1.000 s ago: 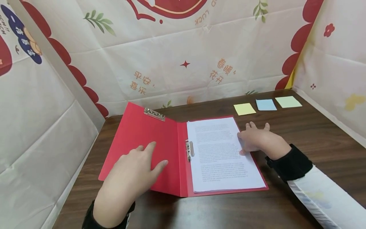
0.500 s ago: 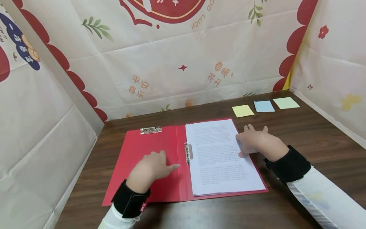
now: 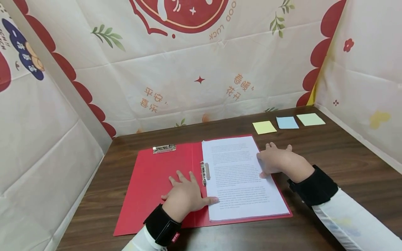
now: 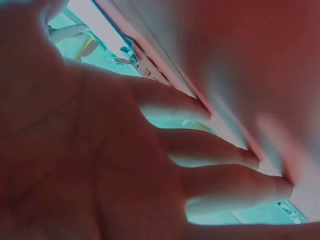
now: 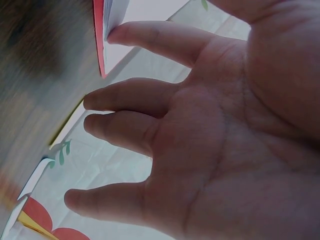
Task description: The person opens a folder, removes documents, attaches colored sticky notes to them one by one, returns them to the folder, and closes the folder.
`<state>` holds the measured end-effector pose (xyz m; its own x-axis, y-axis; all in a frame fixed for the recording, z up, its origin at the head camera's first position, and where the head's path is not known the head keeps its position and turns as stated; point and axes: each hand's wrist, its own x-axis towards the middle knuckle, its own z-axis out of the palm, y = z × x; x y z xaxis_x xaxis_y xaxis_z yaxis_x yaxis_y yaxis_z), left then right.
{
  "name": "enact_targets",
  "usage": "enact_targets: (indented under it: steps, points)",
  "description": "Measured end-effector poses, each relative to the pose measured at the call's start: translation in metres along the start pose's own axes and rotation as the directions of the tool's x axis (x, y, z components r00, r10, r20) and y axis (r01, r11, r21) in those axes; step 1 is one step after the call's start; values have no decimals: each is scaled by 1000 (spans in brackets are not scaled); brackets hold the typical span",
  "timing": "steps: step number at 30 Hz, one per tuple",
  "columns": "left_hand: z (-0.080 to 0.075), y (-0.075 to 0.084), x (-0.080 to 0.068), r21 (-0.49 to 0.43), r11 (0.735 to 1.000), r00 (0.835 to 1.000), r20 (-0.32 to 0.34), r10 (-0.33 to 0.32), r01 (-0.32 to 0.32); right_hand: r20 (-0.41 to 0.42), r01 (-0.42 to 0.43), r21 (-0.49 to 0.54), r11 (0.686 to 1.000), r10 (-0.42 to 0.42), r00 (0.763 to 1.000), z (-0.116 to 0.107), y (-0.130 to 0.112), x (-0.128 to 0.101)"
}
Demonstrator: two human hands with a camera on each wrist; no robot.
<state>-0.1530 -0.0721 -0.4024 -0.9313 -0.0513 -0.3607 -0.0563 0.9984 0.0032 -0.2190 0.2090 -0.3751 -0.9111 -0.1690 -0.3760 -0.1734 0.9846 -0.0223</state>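
The person's left hand (image 3: 185, 195) lies flat, palm down, on the open red cardboard folder (image 3: 154, 184), which is spread out flat on the dark brown wooden table (image 3: 345, 153). Its fingers are straight and slightly spread, pointing away from the person, and the thumb reaches sideways until its tip touches the near left edge of the stack of white printed sheets (image 3: 242, 174) on the folder's right half. Just beyond the fingertips, along the spine, sits a small silver metal clip (image 3: 205, 171).

A little farther off, the right hand (image 3: 276, 160) rests on the stack's right edge. Its fingers are straight and fanned apart; the wrist view shows the forefinger tip (image 5: 117, 34) against the edge of the sheets, just above the red cover, while the other fingers hover over the table and grip nothing.

Beyond the left fingertips, at the folder's far edge, lies a second silver metal clamp (image 3: 164, 149). Well past the right fingers, near the patterned cloth backdrop (image 3: 188, 76), three square sticky notes lie in a row: yellow (image 3: 264, 127), blue (image 3: 287, 122), green (image 3: 310, 119).
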Motion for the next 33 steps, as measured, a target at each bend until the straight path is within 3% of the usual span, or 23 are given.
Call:
enact_targets:
  steps: [13,19,22,25,29,33]
  points:
    - [3,-2,-1,-29,999,999,-41,20,-21,26,30,-43,999,-29,999,0,-8,4]
    - [3,-2,0,-36,999,999,-39,25,-26,-47,102,-56,993,-105,993,-7,-16,-9]
    - [1,-2,-1,-34,999,999,-39,25,-26,-105,183,-54,982,-188,977,-9,-25,-18]
    - [2,-2,-1,-29,999,999,-41,26,-28,-135,294,-60,954,-300,944,-6,-41,-25]
    - [2,-3,-1,-20,999,998,-49,30,-31,-119,406,-68,911,-412,904,3,-68,-32]
    - [2,-4,-1,-24,999,999,-45,28,-29,-84,443,-57,895,-446,891,13,-89,-38]
